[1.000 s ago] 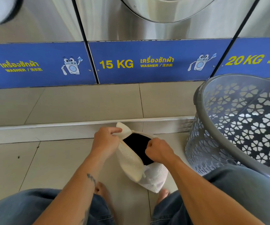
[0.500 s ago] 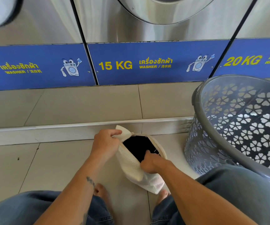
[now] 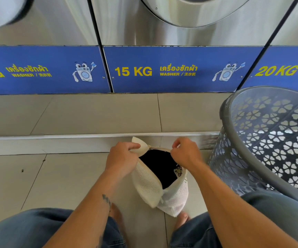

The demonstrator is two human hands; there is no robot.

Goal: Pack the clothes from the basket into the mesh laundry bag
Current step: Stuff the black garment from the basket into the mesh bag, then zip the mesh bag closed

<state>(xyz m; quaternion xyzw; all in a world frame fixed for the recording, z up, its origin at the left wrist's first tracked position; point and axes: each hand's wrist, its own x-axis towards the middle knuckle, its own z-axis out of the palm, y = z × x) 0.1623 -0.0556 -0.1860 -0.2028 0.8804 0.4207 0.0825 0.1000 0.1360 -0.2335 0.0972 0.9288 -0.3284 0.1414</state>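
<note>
A white mesh laundry bag point(image 3: 149, 187) stands on the floor tiles between my knees, its mouth open upward. Black clothing point(image 3: 160, 167) fills the opening, with a small patterned label showing at its right side. My left hand point(image 3: 123, 157) pinches the bag's left rim corner. My right hand point(image 3: 185, 153) pinches the far rim, near the zip edge, and holds it taut between the two hands. A grey plastic laundry basket point(image 3: 237, 144) with flower-shaped cut-outs stands to the right; what lies at its bottom is hidden.
Steel washers with blue panels point(image 3: 162, 68) marked 15 KG and 20 KG stand ahead on a raised tiled step point(image 3: 91, 113). My bare feet and denim-clad knees point(image 3: 28, 230) frame the bag. Floor tiles stretch to the left.
My right hand came out of the bag's mouth and rose to grip the far rim. The bag's opening now stretches wider between both hands. The left hand kept its hold.
</note>
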